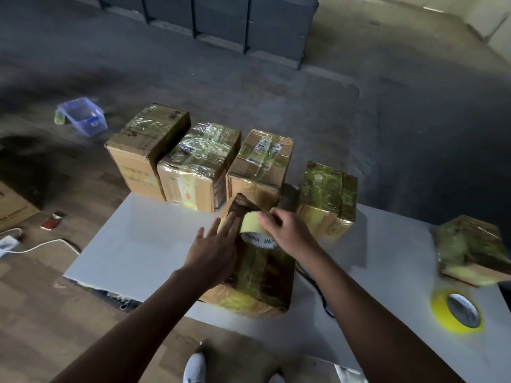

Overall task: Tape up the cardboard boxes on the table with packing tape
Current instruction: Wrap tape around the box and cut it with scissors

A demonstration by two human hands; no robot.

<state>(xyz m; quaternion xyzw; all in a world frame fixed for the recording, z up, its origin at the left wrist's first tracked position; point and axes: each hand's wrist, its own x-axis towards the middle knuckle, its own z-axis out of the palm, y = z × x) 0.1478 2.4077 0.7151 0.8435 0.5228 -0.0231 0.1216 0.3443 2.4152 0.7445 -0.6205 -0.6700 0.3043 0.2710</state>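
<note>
A cardboard box (262,283) with yellowish tape over its top lies on the white table (143,244) in front of me. My left hand (215,252) presses flat on the box's left top side, fingers straight. My right hand (287,230) grips a roll of yellow packing tape (255,230) standing on the box's far end. Three taped boxes (199,164) stand in a row at the table's far edge. A fourth taped box (326,200) stands to their right. Another taped box (472,250) lies at the far right.
A second yellow tape roll (457,310) lies flat on the table at the right. A black cable (318,291) runs beside the box. On the floor to the left are a clear plastic tub (83,116), a white cable (33,247) and a flat carton (13,208). My white shoe (195,367) shows below.
</note>
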